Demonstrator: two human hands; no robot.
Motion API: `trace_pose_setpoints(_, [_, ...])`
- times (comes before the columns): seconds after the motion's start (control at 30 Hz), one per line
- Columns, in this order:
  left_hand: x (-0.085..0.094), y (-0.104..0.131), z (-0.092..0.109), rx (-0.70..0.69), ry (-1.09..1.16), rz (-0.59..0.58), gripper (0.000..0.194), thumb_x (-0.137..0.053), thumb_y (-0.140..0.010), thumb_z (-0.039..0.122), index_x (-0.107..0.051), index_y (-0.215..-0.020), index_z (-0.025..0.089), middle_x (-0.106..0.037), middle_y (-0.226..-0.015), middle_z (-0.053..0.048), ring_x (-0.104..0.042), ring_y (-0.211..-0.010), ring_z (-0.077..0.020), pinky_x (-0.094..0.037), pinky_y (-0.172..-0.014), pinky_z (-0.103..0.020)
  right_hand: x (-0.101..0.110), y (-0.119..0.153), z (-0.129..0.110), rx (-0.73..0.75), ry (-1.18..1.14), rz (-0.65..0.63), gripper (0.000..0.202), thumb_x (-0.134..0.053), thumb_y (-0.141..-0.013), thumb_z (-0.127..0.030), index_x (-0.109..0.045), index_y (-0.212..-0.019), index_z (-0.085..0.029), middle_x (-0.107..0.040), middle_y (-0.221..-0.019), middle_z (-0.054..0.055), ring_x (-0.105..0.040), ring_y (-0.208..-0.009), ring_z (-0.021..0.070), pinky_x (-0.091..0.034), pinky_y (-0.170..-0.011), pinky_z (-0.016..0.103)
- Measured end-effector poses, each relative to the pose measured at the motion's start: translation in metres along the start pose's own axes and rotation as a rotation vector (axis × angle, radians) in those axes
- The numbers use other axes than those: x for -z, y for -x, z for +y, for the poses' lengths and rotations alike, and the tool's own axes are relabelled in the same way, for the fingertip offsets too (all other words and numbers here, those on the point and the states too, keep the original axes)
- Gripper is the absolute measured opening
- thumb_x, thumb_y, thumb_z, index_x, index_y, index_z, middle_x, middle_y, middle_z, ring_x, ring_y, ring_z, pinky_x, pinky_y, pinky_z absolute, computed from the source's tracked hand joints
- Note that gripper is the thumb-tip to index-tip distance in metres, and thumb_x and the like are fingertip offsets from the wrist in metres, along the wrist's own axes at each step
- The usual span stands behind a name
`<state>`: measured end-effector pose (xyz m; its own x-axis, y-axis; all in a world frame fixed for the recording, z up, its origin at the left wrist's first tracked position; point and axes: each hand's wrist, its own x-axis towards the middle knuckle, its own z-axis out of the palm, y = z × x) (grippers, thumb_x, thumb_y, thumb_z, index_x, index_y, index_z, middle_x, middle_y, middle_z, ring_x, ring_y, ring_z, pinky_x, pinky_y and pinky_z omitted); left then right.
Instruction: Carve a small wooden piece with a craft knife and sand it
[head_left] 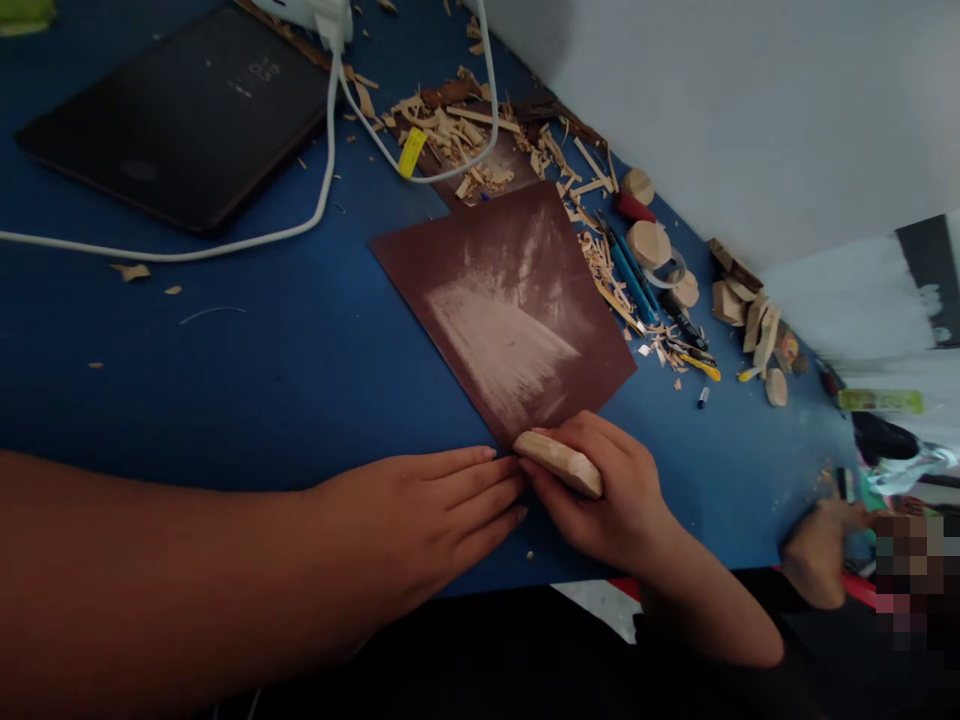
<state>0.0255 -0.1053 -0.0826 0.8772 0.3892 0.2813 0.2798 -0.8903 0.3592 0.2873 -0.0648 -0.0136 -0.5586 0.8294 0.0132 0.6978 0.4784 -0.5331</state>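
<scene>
A brown sheet of sandpaper [487, 270], coated with pale dust across its middle, lies at an angle on the blue table [255, 400]. At its near corner my right hand [607, 490] grips a small pale wooden piece [559, 462] between thumb and fingers, the piece tilted. My left hand [442, 510] rests flat, fingers stretched out, just left of the piece, its fingertips close to the sandpaper's near corner and the right thumb. Nothing shows in the left hand; its palm is hidden.
A black tablet [180, 110] and white cables [328, 160] occupy the upper left. Wood shavings [450, 130], blue pens [628, 270], round wooden pieces [649, 243] and a yellow cutter [701, 368] line the wall side. Another person's arm [817, 550] rests at the right.
</scene>
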Motion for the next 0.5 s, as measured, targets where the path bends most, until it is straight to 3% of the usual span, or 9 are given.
trace_pose_setpoints(0.1, [0.003,0.001,-0.001,-0.008,-0.004,-0.025,0.092,-0.069,-0.083,0.051,-0.046,-0.164,0.013,-0.043,-0.176,-0.012,-0.043,-0.162,-0.0266,-0.034,-0.135,-0.040,0.006,-0.005,0.014,-0.120,0.173,0.167,0.010,-0.075,-0.097,-0.032,-0.075,-0.106,-0.027,-0.075,-0.090,0.003,-0.070,-0.077,0.0211,-0.057,-0.071,0.036])
trace_pose_setpoints(0.17, [0.004,0.002,-0.002,-0.016,-0.019,-0.060,0.106,-0.075,-0.076,0.056,-0.042,-0.167,0.013,-0.036,-0.179,-0.013,-0.039,-0.165,-0.0279,-0.030,-0.137,-0.041,0.009,-0.007,0.019,-0.185,0.253,0.271,0.011,-0.077,-0.095,-0.037,-0.073,-0.097,-0.026,-0.073,-0.083,0.002,-0.067,-0.071,0.0206,-0.053,-0.066,0.036])
trace_pose_setpoints(0.23, [0.004,0.003,-0.002,-0.021,-0.029,-0.073,0.113,-0.077,-0.072,0.059,-0.040,-0.168,0.013,-0.035,-0.180,-0.015,-0.039,-0.165,-0.0291,-0.028,-0.138,-0.042,0.009,-0.006,0.018,-0.148,0.213,0.220,0.010,-0.076,-0.097,-0.035,-0.074,-0.100,-0.026,-0.074,-0.085,0.003,-0.068,-0.073,0.0206,-0.053,-0.068,0.036])
trace_pose_setpoints(0.33, [0.003,0.003,-0.001,-0.015,-0.026,-0.049,0.105,-0.072,-0.076,0.057,-0.042,-0.167,0.013,-0.039,-0.178,-0.014,-0.041,-0.164,-0.0283,-0.030,-0.137,-0.041,0.007,-0.004,0.013,-0.035,0.099,0.071,0.014,-0.074,-0.098,-0.029,-0.076,-0.112,-0.027,-0.077,-0.092,0.003,-0.072,-0.080,0.0206,-0.057,-0.074,0.035])
trace_pose_setpoints(0.47, [0.005,0.003,0.000,-0.011,-0.037,-0.079,0.109,-0.077,-0.073,0.056,-0.041,-0.168,0.016,-0.034,-0.180,-0.013,-0.036,-0.167,-0.0285,-0.029,-0.138,-0.042,0.006,-0.004,0.016,-0.164,0.258,0.282,0.012,-0.078,-0.095,-0.037,-0.075,-0.100,-0.026,-0.075,-0.084,0.003,-0.068,-0.070,0.0212,-0.053,-0.066,0.036])
trace_pose_setpoints(0.5, [0.006,0.002,0.000,-0.009,-0.039,-0.090,0.110,-0.078,-0.073,0.057,-0.041,-0.168,0.016,-0.034,-0.180,-0.013,-0.036,-0.167,-0.0287,-0.028,-0.139,-0.042,0.006,-0.004,0.016,-0.163,0.263,0.282,0.012,-0.078,-0.095,-0.037,-0.075,-0.100,-0.026,-0.075,-0.084,0.003,-0.068,-0.070,0.0212,-0.053,-0.066,0.036])
